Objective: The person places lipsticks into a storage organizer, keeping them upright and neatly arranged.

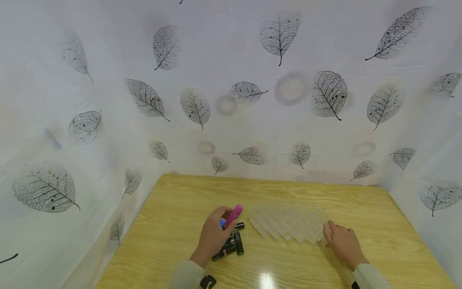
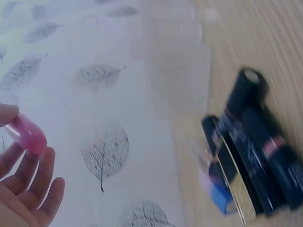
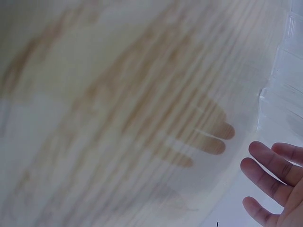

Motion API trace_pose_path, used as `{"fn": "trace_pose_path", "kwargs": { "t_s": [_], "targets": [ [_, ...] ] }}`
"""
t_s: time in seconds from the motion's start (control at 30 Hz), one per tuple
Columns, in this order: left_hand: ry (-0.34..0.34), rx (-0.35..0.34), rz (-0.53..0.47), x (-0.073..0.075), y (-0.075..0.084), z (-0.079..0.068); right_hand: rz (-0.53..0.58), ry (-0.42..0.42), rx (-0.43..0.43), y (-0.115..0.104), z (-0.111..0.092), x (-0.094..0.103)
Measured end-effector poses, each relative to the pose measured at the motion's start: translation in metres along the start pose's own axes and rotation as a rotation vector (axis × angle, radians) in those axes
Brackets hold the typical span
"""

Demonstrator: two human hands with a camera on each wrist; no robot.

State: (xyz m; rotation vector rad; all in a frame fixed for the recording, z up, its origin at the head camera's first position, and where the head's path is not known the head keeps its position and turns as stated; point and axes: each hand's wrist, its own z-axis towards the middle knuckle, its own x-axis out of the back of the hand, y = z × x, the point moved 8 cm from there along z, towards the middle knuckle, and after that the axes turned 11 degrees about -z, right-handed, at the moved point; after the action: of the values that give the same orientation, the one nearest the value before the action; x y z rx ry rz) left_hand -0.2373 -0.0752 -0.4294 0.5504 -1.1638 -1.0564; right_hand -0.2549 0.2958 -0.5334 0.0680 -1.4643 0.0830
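My left hand (image 1: 213, 233) pinches a slim pink lipstick tube (image 1: 233, 216) between thumb and fingers, above a pile of lipsticks. Its glossy rounded end (image 2: 33, 141) shows in the left wrist view. Beneath lie several black lipstick tubes (image 1: 238, 242), partly covered by the hand, along with a blue-ended tube (image 2: 220, 197). A clear plastic organizer (image 1: 288, 220) with slanted dividers stands to the right of the pile. At its right end my right hand (image 1: 343, 243) rests with fingertips against the edge; the fingers (image 3: 267, 177) look spread and loosely bent.
The wooden table (image 1: 195, 192) has a glossy surface that reflects light and the right hand. A pale curtain (image 1: 231, 132) printed with leaf skeletons encloses the table at the back and both sides.
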Motion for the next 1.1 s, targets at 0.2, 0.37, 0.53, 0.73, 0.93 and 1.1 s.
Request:
{"fn": "trace_pose_path", "kwargs": {
  "t_s": [0.2, 0.37, 0.53, 0.73, 0.93, 1.1],
  "targets": [
    [-0.019, -0.014, -0.225, -0.013, 0.019, -0.002, 0.009, -0.011, -0.004, 0.001, 0.001, -0.002],
    [-0.021, -0.117, -0.345, -0.021, 0.039, -0.007, 0.012, -0.029, -0.008, 0.002, 0.002, -0.002],
    [-0.032, -0.179, -0.371, -0.03, 0.05, -0.011, -0.002, -0.034, -0.004, 0.002, 0.002, -0.002],
    [-0.069, -0.151, -0.307, -0.041, 0.046, -0.012, -0.075, 0.021, 0.012, 0.001, 0.004, 0.006],
    [-0.083, -0.165, -0.274, -0.043, 0.047, -0.013, -0.151, 0.176, 0.019, -0.005, 0.005, 0.037],
    [-0.083, -0.18, -0.272, -0.044, 0.048, -0.014, -0.112, 0.364, 0.065, -0.034, 0.004, 0.088]
  ]
}}
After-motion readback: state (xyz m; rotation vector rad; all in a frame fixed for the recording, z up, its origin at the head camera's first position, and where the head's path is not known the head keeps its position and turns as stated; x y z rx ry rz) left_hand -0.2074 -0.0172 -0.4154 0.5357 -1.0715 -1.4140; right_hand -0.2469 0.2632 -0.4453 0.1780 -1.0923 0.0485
